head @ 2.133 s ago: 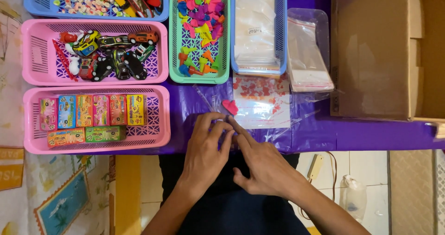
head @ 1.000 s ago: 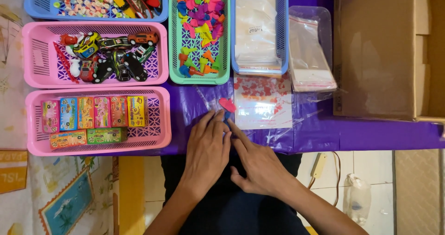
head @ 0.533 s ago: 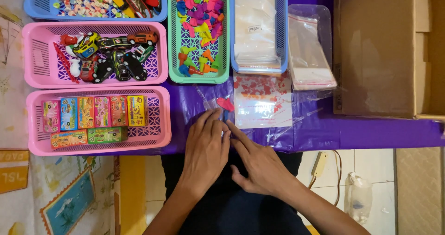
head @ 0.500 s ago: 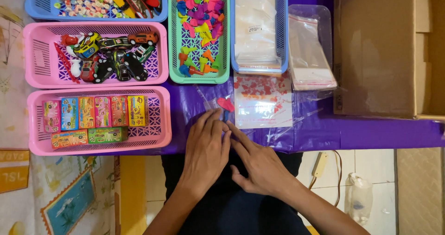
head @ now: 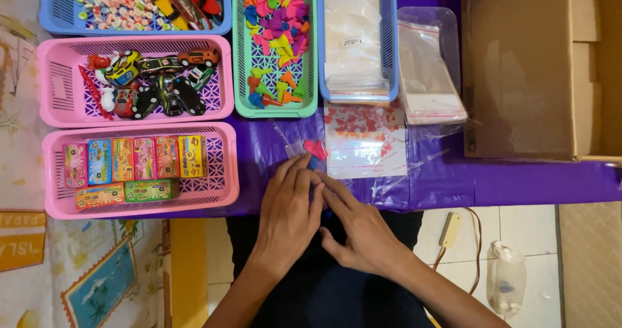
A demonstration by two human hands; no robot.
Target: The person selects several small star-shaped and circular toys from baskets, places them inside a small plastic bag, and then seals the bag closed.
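From the head view, your left hand [head: 289, 214] lay flat at the near edge of the desk [head: 447, 176], its fingers [head: 295, 176] stretched out straight and held close together, pointing away from you. Your right hand [head: 363, 231] lay beside it, touching it along the inner edge, with its fingers [head: 337, 195] angled up and left so that their tips met those of the left hand. Whether either hand gripped anything beneath it could not be told; no object showed between the fingers.

The small pink balloon [head: 315, 149] lay on the purple cover just beyond your fingertips, a little to the right of the left hand's tips and very close to them; whether it touched them could not be told. Just to its right lay a clear bag with a red heart print [head: 366, 140], flat on the desk, near the right hand's fingertips.

Farther off, the green basket of mixed balloons [head: 275, 40] stood straight ahead of the left hand. To its left were a pink basket of toy cars [head: 133, 79] and, nearer you, a pink basket of small coloured boxes [head: 139, 169], the latter just beside your left hand. A blue basket of clear bags [head: 356, 40] and a loose stack of clear bags [head: 427, 69] stood ahead of the right hand, with a cardboard box [head: 538, 69] at the far right.
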